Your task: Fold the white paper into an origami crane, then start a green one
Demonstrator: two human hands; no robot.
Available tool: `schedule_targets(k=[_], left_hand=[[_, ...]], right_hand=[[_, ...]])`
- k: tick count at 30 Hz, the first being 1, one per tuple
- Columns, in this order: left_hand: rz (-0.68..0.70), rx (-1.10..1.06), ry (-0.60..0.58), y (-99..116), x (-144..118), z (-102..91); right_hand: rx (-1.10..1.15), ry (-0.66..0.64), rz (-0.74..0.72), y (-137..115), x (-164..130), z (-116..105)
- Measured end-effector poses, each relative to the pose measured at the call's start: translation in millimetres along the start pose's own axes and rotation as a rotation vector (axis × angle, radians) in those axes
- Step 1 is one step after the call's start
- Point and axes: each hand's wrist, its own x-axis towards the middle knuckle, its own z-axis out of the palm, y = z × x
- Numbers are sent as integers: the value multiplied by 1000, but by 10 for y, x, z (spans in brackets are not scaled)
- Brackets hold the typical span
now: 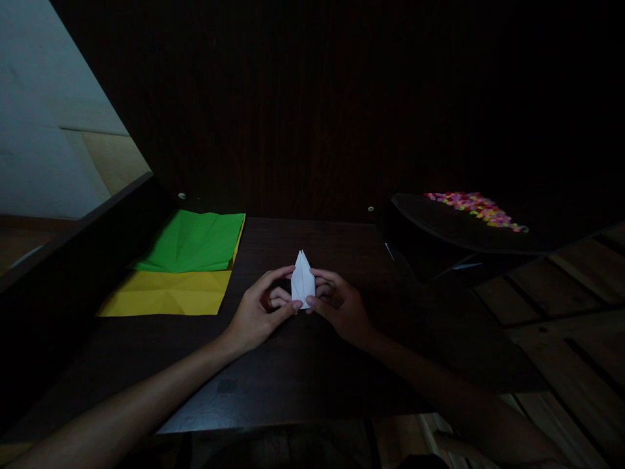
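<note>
A crisp white folded paper piece [303,281], narrow and kite-shaped with sharp creases, stands at the middle of the dark, matte wooden worktop [293,371], its long axis running toward twelve o'clock and its pointed tip aimed away from the person. The left hand [257,312] and right hand [340,307] both pinch its lower end between thumb and fingertips. At ten o'clock lie a creased green sheet [195,241] overlapping a yellow sheet [166,293], with bare worktop between them and the hands; at two o'clock, well apart, small multicoloured bits [476,208] lie on a dark curved surface.
</note>
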Motion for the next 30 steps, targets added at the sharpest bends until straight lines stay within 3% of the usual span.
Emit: schedule_targets(k=[16, 20, 26, 30], left_hand=[[164, 151, 15, -23, -7, -11], [163, 135, 2, -18, 2, -14], [148, 154, 15, 17, 2, -34], [129, 191, -17, 46, 7, -63]], right_hand=[[-11, 36, -31, -7, -1, 20], [9, 18, -52, 5, -7, 7], [-153, -13, -137, -20, 5, -54], [-118, -26, -87, -45, 25, -64]])
